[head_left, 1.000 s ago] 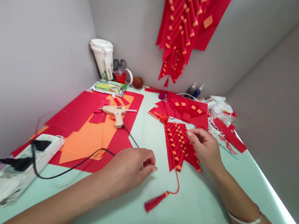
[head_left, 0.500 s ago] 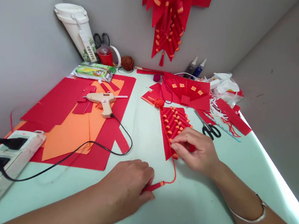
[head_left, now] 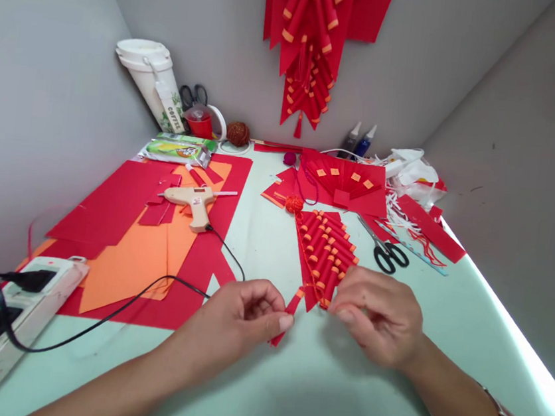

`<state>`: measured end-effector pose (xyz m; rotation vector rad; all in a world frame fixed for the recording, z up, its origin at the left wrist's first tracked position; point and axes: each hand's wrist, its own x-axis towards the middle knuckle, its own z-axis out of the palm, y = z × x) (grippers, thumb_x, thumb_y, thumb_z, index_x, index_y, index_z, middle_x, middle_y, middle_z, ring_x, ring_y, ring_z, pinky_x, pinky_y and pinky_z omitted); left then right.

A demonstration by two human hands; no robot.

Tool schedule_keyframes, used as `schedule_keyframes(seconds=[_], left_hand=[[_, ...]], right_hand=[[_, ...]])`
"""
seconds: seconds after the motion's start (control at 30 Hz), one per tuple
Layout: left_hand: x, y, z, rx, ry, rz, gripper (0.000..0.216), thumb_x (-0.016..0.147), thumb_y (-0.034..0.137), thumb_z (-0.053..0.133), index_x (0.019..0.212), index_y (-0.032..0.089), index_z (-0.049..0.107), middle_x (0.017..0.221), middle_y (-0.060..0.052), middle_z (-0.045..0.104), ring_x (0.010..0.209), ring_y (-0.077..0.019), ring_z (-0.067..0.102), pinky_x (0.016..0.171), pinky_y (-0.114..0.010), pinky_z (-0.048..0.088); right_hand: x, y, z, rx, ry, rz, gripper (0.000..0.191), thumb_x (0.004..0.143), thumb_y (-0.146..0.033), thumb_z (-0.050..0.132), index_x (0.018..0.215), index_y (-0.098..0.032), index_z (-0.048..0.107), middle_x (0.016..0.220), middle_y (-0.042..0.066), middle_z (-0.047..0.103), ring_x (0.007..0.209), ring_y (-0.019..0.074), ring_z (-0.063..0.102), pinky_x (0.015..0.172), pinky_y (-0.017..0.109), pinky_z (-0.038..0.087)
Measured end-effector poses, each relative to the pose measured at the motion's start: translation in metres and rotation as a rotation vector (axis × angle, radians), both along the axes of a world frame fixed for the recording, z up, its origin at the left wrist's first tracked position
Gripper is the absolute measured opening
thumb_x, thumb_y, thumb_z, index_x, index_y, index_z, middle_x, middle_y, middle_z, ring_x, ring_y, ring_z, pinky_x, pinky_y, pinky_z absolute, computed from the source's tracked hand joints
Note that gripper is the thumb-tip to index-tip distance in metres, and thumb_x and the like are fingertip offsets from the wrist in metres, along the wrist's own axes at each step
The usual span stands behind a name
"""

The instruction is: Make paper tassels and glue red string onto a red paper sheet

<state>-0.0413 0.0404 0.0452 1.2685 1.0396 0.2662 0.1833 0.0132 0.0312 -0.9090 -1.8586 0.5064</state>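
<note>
A small red tassel (head_left: 291,308) with an orange band is pinched between thumb and fingers of my left hand (head_left: 250,312), just above the table. From its top, orange yarn (head_left: 315,291) loops toward the lower tip of a red paper panel (head_left: 304,264). Rows of red paper firecracker rolls (head_left: 326,247) with orange ends cover that panel. Close to its lower right edge, my right hand (head_left: 379,316) is closed, thumb against forefinger; what it holds, if anything, is too small to make out. The yarn runs up the panel's left edge to an orange yarn ball (head_left: 294,204).
A glue gun (head_left: 192,202) lies on red and orange paper sheets (head_left: 131,258) at left, its cord crossing to a power strip (head_left: 20,312). Scissors (head_left: 385,250) rest right of the panel. A fan-shaped red decoration (head_left: 344,175) lies behind, and finished firecracker hangings (head_left: 309,38) hang on the wall.
My left hand has lifted the tassel up and forward to the panel's lower tip. My right hand has moved slightly right and toward me, off the rolls. The view has tilted up slightly.
</note>
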Motion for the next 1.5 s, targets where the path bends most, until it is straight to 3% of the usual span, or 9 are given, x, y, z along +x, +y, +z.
schedule_keyframes(seconds=[0.13,0.3,0.5,0.8,1.0,1.2,1.5], left_hand=[[0.000,0.002,-0.003,0.019,-0.091,0.110,0.028,0.077,0.045,0.067,0.077,0.018,0.058,0.067,0.003,0.056,0.064,-0.0116,0.048,0.061,-0.023,0.036],[0.002,0.001,-0.005,0.014,-0.098,0.106,0.030,0.077,0.045,0.068,0.077,0.018,0.056,0.064,0.004,0.054,0.061,-0.0109,0.044,0.059,-0.023,0.033],[0.006,-0.002,-0.005,0.030,-0.088,0.104,0.027,0.076,0.041,0.069,0.075,0.017,0.056,0.062,0.004,0.054,0.062,-0.0107,0.044,0.059,-0.023,0.034],[0.008,-0.005,-0.003,0.041,-0.045,0.077,0.025,0.075,0.038,0.071,0.085,0.016,0.067,0.065,0.005,0.052,0.061,-0.0100,0.041,0.058,-0.022,0.034],[0.010,-0.006,-0.002,0.055,-0.063,0.080,0.019,0.074,0.033,0.070,0.069,0.015,0.064,0.061,0.005,0.049,0.058,-0.0090,0.039,0.056,-0.021,0.033],[0.011,-0.006,-0.001,0.018,-0.068,0.098,0.022,0.072,0.034,0.073,0.070,0.015,0.063,0.059,0.006,0.050,0.057,-0.0088,0.038,0.055,-0.021,0.031],[0.005,-0.006,-0.007,0.190,0.005,0.003,0.021,0.078,0.036,0.072,0.078,0.016,0.073,0.073,0.003,0.048,0.065,-0.0099,0.040,0.059,-0.022,0.032]], right_hand=[[-0.016,-0.004,-0.008,-0.232,-0.009,-0.047,0.014,0.088,-0.020,0.060,0.080,-0.022,0.071,0.067,0.002,0.065,0.057,0.0144,0.057,0.052,0.027,0.045],[-0.028,-0.002,-0.018,-0.537,0.099,-0.089,0.011,0.086,-0.030,0.064,0.085,-0.024,0.073,0.071,0.001,0.065,0.061,0.0144,0.057,0.054,0.026,0.045],[-0.031,-0.002,-0.017,-0.719,0.286,-0.066,0.009,0.080,-0.030,0.068,0.076,-0.023,0.071,0.066,-0.002,0.061,0.057,0.0121,0.052,0.052,0.023,0.042],[-0.033,-0.003,-0.015,-0.784,0.309,-0.020,0.009,0.079,-0.024,0.064,0.071,-0.022,0.066,0.065,-0.003,0.053,0.058,0.0120,0.047,0.053,0.023,0.040],[-0.033,-0.004,-0.017,-0.772,0.308,0.024,0.013,0.080,-0.021,0.064,0.068,-0.021,0.065,0.062,-0.004,0.050,0.056,0.0105,0.042,0.052,0.023,0.035],[-0.034,-0.006,-0.018,-0.871,0.360,0.074,0.010,0.082,-0.029,0.069,0.080,-0.019,0.069,0.067,-0.003,0.054,0.059,0.0095,0.045,0.056,0.021,0.038],[-0.035,-0.008,-0.019,-0.877,0.401,0.056,0.009,0.080,-0.027,0.071,0.079,-0.019,0.069,0.069,-0.004,0.057,0.059,0.0080,0.047,0.056,0.020,0.040]])
